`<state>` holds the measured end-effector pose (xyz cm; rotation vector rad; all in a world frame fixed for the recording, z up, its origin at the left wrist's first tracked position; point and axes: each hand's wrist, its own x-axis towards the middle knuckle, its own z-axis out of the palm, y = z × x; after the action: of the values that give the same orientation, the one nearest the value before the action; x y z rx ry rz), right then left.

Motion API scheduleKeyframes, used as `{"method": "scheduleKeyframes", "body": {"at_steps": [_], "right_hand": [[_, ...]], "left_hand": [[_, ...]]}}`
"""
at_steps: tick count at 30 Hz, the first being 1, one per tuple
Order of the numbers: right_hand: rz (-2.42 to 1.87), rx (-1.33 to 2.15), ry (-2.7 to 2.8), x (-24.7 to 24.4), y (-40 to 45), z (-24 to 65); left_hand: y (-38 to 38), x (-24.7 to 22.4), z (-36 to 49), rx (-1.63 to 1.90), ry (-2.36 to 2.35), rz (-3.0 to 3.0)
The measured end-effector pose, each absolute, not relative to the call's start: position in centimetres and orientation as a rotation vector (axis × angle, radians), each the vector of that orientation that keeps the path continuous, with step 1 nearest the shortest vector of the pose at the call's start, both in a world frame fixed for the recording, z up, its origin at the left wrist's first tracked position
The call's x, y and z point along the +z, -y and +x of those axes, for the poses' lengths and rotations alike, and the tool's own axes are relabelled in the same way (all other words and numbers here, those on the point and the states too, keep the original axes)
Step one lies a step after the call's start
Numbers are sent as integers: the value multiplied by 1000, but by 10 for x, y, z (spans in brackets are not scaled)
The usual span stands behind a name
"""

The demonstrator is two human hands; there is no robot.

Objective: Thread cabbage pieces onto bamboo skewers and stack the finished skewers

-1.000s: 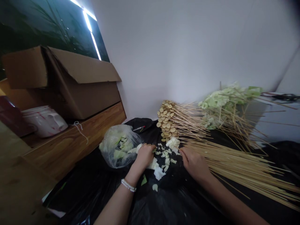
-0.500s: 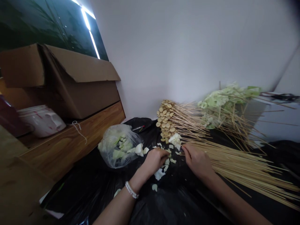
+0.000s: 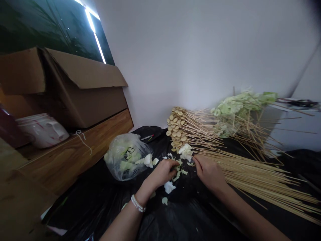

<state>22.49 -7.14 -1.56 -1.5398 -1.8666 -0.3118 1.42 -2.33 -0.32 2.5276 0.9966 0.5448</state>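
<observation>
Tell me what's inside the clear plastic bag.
The plastic bag holds pale green leaf pieces, seen through its side and opening. Whatever lies beneath those top pieces is covered and can't be made out.

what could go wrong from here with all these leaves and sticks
The pale leaf bunch at the right hand's fingertips might tear or slip off. 
The loose sticks lie close beside the right forearm, so a sideways move could scatter them. 
White leaf pieces sit by the plastic bag, where the left hand might brush them away.
</observation>
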Motion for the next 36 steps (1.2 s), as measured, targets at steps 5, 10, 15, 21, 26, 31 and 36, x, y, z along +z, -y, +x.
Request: {"method": "scheduleKeyframes", "body": {"at_steps": [5,10,15,21,26,31,36], "right_hand": [[-1528,-302,1868,-16,71,224],[-1509,-289,1878,-15,72,224],[-1466,-251,1897,-16,72,223],[-1468,-196,1977,-21,76,213],[-1483,-168,1996,-24,78,208],[-1508,-161,2001,-24,77,208],[-1497,-157,1988,-24,77,209]], "left_hand": [[24,-7,16,590,-1017,2527],[21,-10,18,746,-1111,2438],[3,-12,11,1133,-1284,1880],[-2,-11,10,1284,-1025,1165],[1,-11,16,1301,-967,1097],[3,-9,19,1301,-953,1150],[6,-6,19,1279,-923,1148]]}}
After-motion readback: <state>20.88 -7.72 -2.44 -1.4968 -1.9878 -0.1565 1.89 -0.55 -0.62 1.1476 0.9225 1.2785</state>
